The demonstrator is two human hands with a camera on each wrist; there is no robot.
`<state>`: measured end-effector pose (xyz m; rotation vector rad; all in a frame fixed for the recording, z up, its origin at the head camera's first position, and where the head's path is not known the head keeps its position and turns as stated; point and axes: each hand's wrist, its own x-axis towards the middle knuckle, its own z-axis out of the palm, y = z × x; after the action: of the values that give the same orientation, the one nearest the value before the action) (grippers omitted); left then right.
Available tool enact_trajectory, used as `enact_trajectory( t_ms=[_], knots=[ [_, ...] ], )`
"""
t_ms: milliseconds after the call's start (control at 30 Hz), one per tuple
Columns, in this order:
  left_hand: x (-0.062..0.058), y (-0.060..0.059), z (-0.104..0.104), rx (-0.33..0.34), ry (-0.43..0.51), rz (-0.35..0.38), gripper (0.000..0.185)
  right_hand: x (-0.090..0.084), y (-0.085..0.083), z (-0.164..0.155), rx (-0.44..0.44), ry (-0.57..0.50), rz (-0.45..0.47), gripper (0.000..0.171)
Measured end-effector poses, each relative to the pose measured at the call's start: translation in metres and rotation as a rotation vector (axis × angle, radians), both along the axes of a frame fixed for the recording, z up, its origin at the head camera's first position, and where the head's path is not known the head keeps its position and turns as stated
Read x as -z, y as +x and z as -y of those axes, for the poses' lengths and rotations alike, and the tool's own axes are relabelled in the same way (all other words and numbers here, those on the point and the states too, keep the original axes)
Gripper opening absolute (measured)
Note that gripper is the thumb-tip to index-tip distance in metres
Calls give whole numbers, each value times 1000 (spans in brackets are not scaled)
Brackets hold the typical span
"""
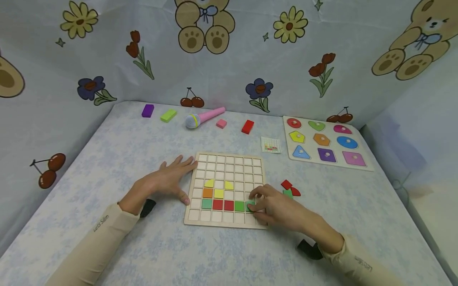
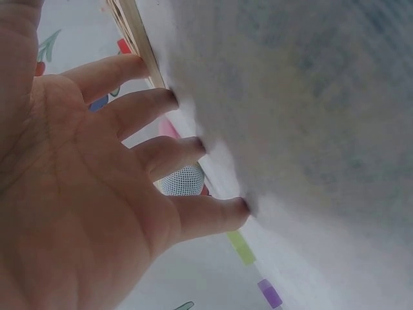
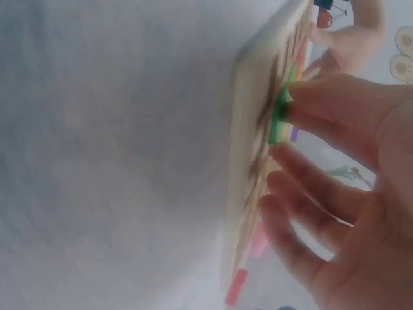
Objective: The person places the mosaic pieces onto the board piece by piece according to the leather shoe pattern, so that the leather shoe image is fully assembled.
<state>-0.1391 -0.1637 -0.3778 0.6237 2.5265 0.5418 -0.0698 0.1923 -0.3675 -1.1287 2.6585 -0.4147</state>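
My right hand (image 1: 277,208) pinches a green tile (image 1: 250,206) at the grid board's (image 1: 200,221) five o'clock corner; my left hand (image 1: 168,178) lies flat, fingers straight, at its nine o'clock edge.

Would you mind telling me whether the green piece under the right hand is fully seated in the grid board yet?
Cannot tell: the right hand pinches the green piece at the grid board, and its fingers cover the cell.

A pink toy microphone (image 1: 204,118) lies near a shape puzzle board (image 1: 361,167).
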Motion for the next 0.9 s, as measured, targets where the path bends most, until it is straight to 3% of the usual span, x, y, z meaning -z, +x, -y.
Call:
enact_trajectory(
  t_ms=[333, 433, 633, 767, 900],
  knots=[
    [0, 1, 0, 3, 1, -8, 126, -4, 11, -5, -79, 70, -35, 38],
    [0, 1, 0, 2, 2, -7, 126, -5, 14, -7, -77, 71, -4, 41],
    [1, 2, 1, 0, 7, -4, 127, -11, 9, -20, 99, 8, 123, 47],
    [0, 1, 2, 0, 7, -6, 127, -13, -4, -40, 239, -26, 99, 40],
    [0, 1, 1, -5, 14, -6, 126, -9, -15, -61, 322, -31, 64, 30]
  ],
)
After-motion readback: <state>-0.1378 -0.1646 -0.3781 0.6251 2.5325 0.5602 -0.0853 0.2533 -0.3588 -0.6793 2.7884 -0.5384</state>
